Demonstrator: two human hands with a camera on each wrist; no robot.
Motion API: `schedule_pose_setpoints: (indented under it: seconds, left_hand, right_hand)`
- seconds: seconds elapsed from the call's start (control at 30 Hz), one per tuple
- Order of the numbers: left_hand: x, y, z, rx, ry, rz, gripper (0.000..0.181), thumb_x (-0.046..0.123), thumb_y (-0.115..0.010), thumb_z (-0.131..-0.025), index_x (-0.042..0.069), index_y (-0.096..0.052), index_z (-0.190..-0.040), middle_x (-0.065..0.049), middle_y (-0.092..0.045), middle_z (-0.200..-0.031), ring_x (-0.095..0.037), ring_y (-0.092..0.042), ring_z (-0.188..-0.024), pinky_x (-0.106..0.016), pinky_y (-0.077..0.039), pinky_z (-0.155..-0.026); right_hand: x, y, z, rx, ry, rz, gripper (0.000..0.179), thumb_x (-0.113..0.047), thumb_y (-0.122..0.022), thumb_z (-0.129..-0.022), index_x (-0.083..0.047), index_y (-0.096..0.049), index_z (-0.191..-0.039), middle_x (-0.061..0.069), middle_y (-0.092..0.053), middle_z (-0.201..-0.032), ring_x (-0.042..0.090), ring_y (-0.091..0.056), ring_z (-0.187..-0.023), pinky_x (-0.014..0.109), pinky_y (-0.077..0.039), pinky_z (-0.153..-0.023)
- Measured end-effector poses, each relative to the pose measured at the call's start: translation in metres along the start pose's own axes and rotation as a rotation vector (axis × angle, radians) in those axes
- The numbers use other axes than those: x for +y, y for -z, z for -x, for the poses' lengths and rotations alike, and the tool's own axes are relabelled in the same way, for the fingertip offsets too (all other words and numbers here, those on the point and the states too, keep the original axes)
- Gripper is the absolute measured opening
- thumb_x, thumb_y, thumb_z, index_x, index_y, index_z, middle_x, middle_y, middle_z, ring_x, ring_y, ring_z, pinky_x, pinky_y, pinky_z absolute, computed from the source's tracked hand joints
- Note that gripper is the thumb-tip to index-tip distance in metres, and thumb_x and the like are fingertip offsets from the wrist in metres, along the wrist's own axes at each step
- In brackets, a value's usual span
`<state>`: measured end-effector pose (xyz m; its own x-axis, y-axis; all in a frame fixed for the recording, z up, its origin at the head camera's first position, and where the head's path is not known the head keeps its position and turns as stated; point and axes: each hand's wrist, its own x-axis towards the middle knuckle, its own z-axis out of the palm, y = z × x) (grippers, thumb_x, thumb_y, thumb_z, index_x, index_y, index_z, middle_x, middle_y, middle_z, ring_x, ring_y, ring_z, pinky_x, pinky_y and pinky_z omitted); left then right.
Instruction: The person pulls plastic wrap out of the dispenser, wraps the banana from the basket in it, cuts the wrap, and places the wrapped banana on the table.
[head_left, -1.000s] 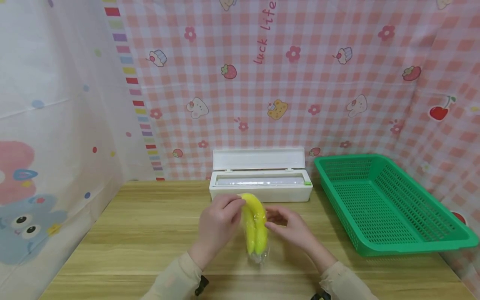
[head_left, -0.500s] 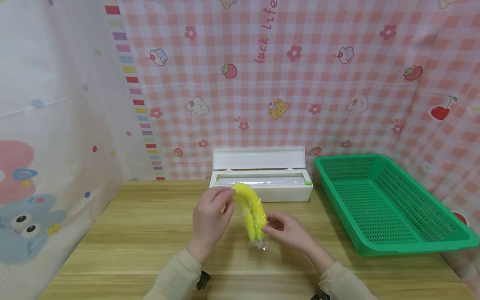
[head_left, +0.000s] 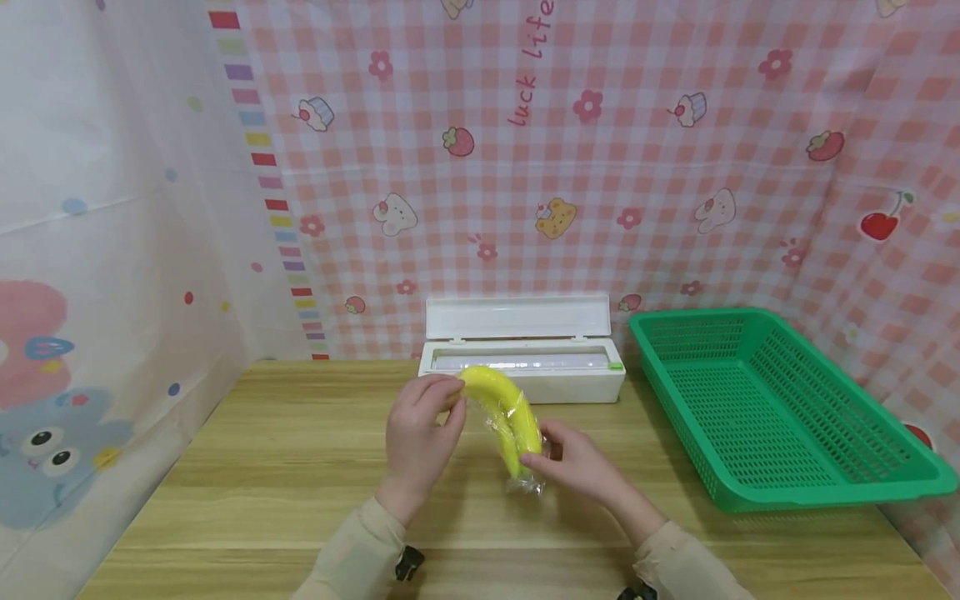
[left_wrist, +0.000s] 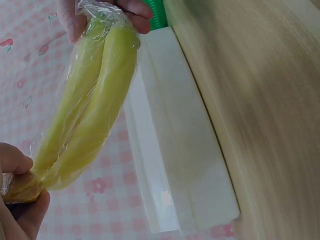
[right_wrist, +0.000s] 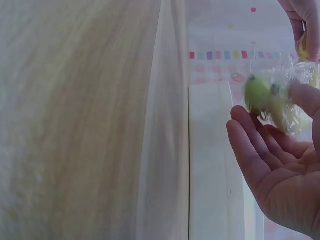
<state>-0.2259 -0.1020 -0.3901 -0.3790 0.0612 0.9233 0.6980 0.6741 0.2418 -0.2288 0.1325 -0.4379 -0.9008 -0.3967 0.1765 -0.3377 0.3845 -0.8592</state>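
Observation:
Two yellow bananas (head_left: 521, 412), joined at the stem and covered in clear cling film, are held up in front of the white box. My left hand (head_left: 420, 433) pinches the brown stem (left_wrist: 25, 187) between thumb and fingers. At the lower end, my right hand (head_left: 581, 467) has its thumb on the wrapped tips and its fingers behind them. Loose, crumpled film (right_wrist: 292, 75) bunches around the greenish tips in the right wrist view, under that thumb. The bananas slant from the stem at upper left down to the right.
Behind the hands stands a long white cling film box (head_left: 525, 387), its lid (head_left: 517, 318) raised and a roll inside. A green plastic basket (head_left: 825, 496) sits at the right of the wooden table (head_left: 262, 467). A checked cloth (head_left: 510, 183) hangs behind.
My left hand has moved left and slightly up with the stem, so the bananas slant more. My right thumb has come onto their lower end.

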Motion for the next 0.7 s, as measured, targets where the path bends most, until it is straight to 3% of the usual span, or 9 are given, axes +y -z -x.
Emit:
schedule_pose_setpoints:
  seconds: [0.3, 0.57, 0.7]
  left_hand:
    - [-0.003, -0.003, 0.008, -0.046, 0.01, -0.007, 0.019, -0.006, -0.078, -0.07, 0.002, -0.068, -0.083, -0.008, -0.066, -0.088, -0.021, -0.065, -0.078, -0.029, -0.058, -0.066]
    - [-0.002, -0.004, 0.016, -0.159, 0.036, -0.049, 0.023, -0.002, -0.083, -0.068, 0.004, -0.066, -0.083, -0.006, -0.062, -0.084, -0.02, -0.061, -0.074, -0.031, -0.056, -0.063]
    - [0.0, -0.003, 0.02, -0.25, 0.079, -0.048, 0.025, 0.001, -0.085, -0.07, 0.003, -0.067, -0.087, -0.005, -0.061, -0.086, -0.018, -0.06, -0.075, -0.03, -0.056, -0.065]
  right_hand:
    - [-0.001, 0.005, -0.002, 0.194, -0.099, 0.069, 0.032, -0.011, -0.076, -0.085, 0.005, -0.062, -0.109, 0.005, -0.065, -0.086, 0.017, -0.061, -0.076, 0.025, -0.054, -0.063]
    - [-0.002, 0.01, -0.003, 0.31, -0.142, 0.129, 0.026, -0.009, -0.074, -0.084, 0.002, -0.065, -0.105, 0.006, -0.065, -0.085, 0.018, -0.059, -0.076, 0.028, -0.053, -0.064]
    - [0.0, 0.012, -0.003, 0.365, -0.141, 0.181, 0.024, -0.01, -0.072, -0.085, 0.001, -0.066, -0.105, 0.007, -0.066, -0.088, 0.018, -0.056, -0.076, 0.031, -0.052, -0.067]
